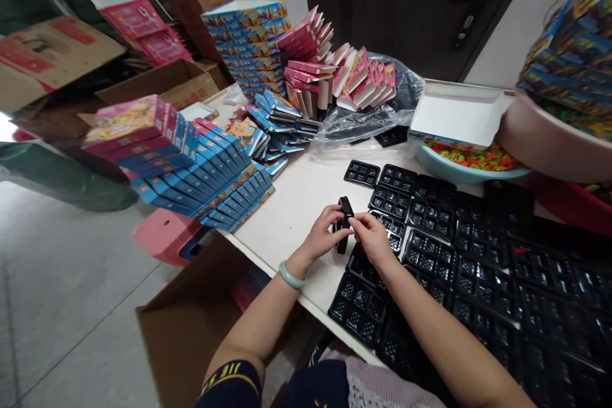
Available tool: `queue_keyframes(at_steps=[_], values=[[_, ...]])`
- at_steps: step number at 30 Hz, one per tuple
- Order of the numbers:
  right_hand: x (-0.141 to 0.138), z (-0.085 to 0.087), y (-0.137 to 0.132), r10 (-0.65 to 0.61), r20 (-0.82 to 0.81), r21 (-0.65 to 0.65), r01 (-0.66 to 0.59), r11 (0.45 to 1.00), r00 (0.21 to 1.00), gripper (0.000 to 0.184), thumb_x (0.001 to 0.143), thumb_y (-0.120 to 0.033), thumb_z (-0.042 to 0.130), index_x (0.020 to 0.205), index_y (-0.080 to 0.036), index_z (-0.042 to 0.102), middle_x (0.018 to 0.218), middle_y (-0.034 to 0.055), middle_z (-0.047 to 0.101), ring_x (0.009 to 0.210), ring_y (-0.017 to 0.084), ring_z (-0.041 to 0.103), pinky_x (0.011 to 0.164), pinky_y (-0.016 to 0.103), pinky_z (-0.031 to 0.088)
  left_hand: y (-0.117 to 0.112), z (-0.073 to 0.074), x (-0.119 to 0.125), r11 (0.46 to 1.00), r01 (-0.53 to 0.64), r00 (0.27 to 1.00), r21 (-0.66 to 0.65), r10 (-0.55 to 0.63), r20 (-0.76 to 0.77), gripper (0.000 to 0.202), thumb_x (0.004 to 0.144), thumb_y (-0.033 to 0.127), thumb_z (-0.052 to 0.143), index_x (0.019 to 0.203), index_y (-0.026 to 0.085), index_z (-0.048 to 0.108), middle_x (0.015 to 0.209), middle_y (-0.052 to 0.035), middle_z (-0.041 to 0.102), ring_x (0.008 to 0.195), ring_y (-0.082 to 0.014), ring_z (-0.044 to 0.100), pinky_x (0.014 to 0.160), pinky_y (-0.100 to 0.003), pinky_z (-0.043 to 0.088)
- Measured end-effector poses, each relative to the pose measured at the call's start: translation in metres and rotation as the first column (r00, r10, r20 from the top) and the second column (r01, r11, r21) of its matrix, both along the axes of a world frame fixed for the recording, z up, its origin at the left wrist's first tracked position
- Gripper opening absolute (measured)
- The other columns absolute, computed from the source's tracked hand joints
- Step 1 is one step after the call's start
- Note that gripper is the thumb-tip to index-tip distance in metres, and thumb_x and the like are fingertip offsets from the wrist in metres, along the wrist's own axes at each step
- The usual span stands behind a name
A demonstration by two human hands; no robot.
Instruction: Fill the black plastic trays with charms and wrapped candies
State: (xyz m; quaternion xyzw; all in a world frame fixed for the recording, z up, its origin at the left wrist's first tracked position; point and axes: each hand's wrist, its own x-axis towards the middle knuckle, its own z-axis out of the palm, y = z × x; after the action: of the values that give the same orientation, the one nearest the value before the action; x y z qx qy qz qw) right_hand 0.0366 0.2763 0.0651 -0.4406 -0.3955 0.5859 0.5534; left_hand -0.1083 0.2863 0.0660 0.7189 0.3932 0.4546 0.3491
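Observation:
My left hand [321, 236] and my right hand [373, 237] meet over the white table [296, 204], both pinching a small stack of black plastic trays [344, 223] held on edge. The fingers of each hand are closed on it. A pale green bangle [291, 276] sits on my left wrist. Several more black compartment trays [430, 248] lie flat on the table just right of my hands and spread out to the far right.
Leaning rows of blue and pink flat boxes [201, 166] fill the table's left and back. A basin of coloured bands [471, 162] with an open white box [459, 116] stands behind the trays. An open cardboard carton [191, 325] and a pink stool [165, 236] sit on the floor.

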Motion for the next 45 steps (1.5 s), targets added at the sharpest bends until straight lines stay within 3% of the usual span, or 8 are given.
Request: queue_keyframes(at_steps=[7, 13, 20, 23, 27, 33, 39, 45], values=[[-0.011, -0.002, 0.013, -0.227, -0.372, -0.217, 0.154, 0.964, 0.9, 0.032, 0.061, -0.034, 0.079, 0.063, -0.019, 0.051, 0.051, -0.0075, 0.053, 0.049, 0.007, 0.052, 0.049, 0.019, 0.045, 0.001, -0.003, -0.031, 0.958, -0.251, 0.934, -0.136, 0.277, 0.227, 0.022, 0.073, 0.033, 0.067, 0.076, 0.017, 0.052, 0.112, -0.0091, 0.053, 0.099, -0.0189, 0.056, 0.074, -0.029, 0.051], [-0.008, -0.01, 0.023, -0.332, -0.424, -0.457, 0.118, 0.882, 0.842, 0.016, 0.076, -0.017, 0.067, 0.069, -0.02, 0.053, 0.074, -0.0018, 0.064, 0.079, 0.011, 0.066, 0.073, 0.025, 0.054, -0.026, -0.002, -0.059, 0.949, -0.313, 0.949, -0.022, 0.314, 0.042, 0.02, 0.075, 0.032, 0.066, 0.072, 0.017, 0.052, 0.111, -0.0108, 0.053, 0.104, -0.0206, 0.054, 0.082, -0.033, 0.048], [-0.012, 0.001, -0.042, 0.194, 0.016, -0.136, -0.19, 0.972, 0.981, 0.022, 0.065, -0.038, 0.074, 0.076, -0.02, 0.066, 0.074, -0.0003, 0.063, 0.066, 0.013, 0.057, 0.055, 0.023, 0.044, -0.053, 0.002, -0.044, 0.992, -0.088, 0.972, 0.085, 0.104, -0.212, 0.014, 0.077, 0.029, 0.066, 0.084, 0.019, 0.058, 0.116, -0.0127, 0.054, 0.112, -0.0238, 0.052, 0.096, -0.041, 0.042], [-0.015, 0.005, -0.05, 0.138, 0.134, -0.052, -0.132, 0.99, 0.981, 0.023, 0.061, -0.039, 0.074, 0.066, -0.02, 0.062, 0.056, -0.0049, 0.054, 0.049, 0.008, 0.044, 0.046, 0.022, 0.035, -0.055, 0.004, -0.033, 0.996, -0.048, 0.973, 0.073, 0.063, -0.22, 0.014, 0.077, 0.028, 0.066, 0.086, 0.019, 0.059, 0.116, -0.013, 0.053, 0.112, -0.0242, 0.052, 0.096, -0.041, 0.042], [-0.021, 0.002, -0.047, 0.108, -0.123, -0.197, -0.131, 0.972, 0.986, 0.038, 0.056, -0.042, 0.079, 0.057, -0.02, 0.048, 0.041, -0.0089, 0.044, 0.039, 0.006, 0.037, 0.041, 0.02, 0.031, -0.052, 0.002, -0.032, 0.999, -0.014, 0.996, -0.03, 0.012, -0.085, 0.016, 0.077, 0.03, 0.067, 0.08, 0.018, 0.057, 0.114, -0.0121, 0.055, 0.108, -0.0224, 0.054, 0.092, -0.038, 0.044], [-0.01, -0.008, -0.051, -0.19, -0.394, -0.402, 0.017, 0.915, 0.9, 0.037, 0.053, -0.034, 0.085, 0.063, -0.019, 0.053, 0.059, -0.004, 0.057, 0.06, 0.01, 0.058, 0.061, 0.024, 0.053, -0.06, 0.002, -0.071, 0.944, -0.325, 0.941, -0.046, 0.328, 0.08, 0.023, 0.076, 0.035, 0.066, 0.074, 0.018, 0.051, 0.112, -0.0108, 0.055, 0.102, -0.0203, 0.055, 0.08, -0.032, 0.047], [-0.014, 0.003, -0.089, 0.123, -0.31, -0.395, -0.245, 0.886, 0.943, 0.033, 0.06, -0.033, 0.08, 0.085, -0.019, 0.065, 0.078, 0.0008, 0.064, 0.068, 0.013, 0.061, 0.059, 0.026, 0.052, -0.093, 0.011, -0.065, 0.988, -0.149, 0.975, 0.033, 0.153, -0.162, 0.015, 0.077, 0.029, 0.066, 0.078, 0.018, 0.056, 0.114, -0.0124, 0.054, 0.109, -0.0228, 0.053, 0.095, -0.04, 0.042], [-0.025, 0.01, -0.091, 0.177, 0.01, -0.149, -0.174, 0.973, 0.984, 0.027, 0.063, -0.04, 0.075, 0.068, -0.019, 0.06, 0.045, -0.008, 0.049, 0.04, 0.007, 0.04, 0.043, 0.021, 0.031, -0.097, 0.006, -0.036, 0.999, -0.038, 0.982, 0.002, 0.038, -0.187, 0.015, 0.076, 0.028, 0.067, 0.085, 0.019, 0.059, 0.112, -0.0119, 0.054, 0.109, -0.023, 0.052, 0.095, -0.04, 0.042]])
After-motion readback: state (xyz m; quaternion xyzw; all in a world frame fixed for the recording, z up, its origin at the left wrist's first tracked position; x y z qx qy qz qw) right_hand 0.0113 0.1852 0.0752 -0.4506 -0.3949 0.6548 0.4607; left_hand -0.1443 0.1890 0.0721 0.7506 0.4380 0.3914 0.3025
